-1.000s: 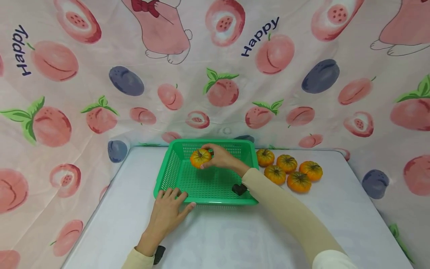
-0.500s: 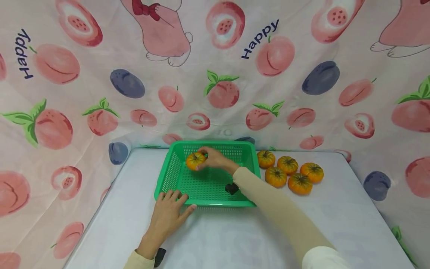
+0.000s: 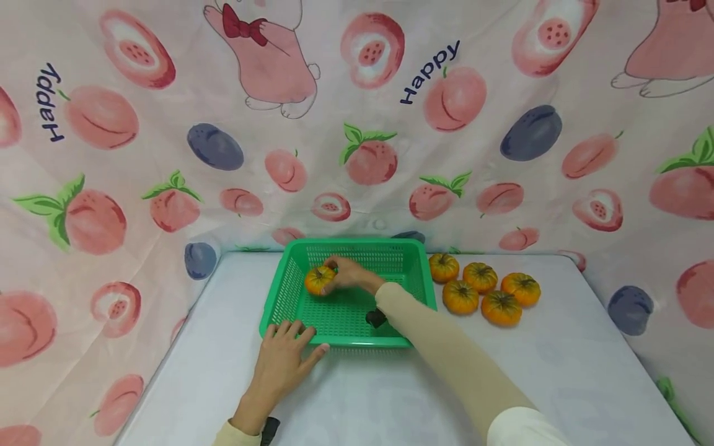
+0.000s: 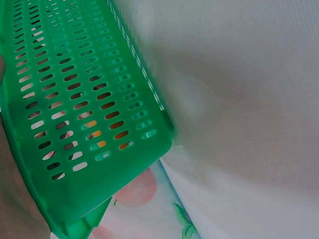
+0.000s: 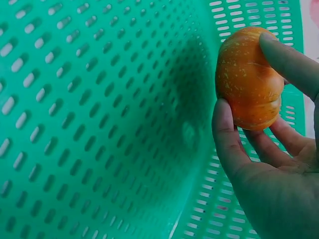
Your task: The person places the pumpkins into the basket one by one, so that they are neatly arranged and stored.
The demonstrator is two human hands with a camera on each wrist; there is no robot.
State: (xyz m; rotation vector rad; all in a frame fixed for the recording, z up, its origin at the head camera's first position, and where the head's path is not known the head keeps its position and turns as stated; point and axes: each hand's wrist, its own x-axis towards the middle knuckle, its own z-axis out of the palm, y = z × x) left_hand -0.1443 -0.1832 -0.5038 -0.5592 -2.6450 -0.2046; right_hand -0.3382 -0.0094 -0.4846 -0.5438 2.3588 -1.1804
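My right hand [image 3: 350,274] holds a small orange pumpkin [image 3: 318,282] inside the green plastic basket [image 3: 362,341], toward its left rear. In the right wrist view, the thumb and fingers grip the pumpkin [image 5: 246,79] from its sides, close above the perforated basket floor [image 5: 99,124]. The left hand [image 3: 281,362] rests with spread fingers over the basket's front rim near the left corner, its thumb stretched out along the front. From the left wrist, part of that hand [image 4: 17,194] shows beside the basket's perforated wall [image 4: 75,194].
Several more small pumpkins [image 3: 502,308] lie in a cluster on the table right of the basket. White cloth covers the table [image 3: 379,396]. Behind it hangs a fruit-printed curtain [image 3: 329,142]. A black wrist camera [image 3: 375,318] hangs under the right forearm, over the basket.
My right hand has carried the pumpkin left and lower in the basket. The left hand stays on the rim. The head view has shifted slightly.
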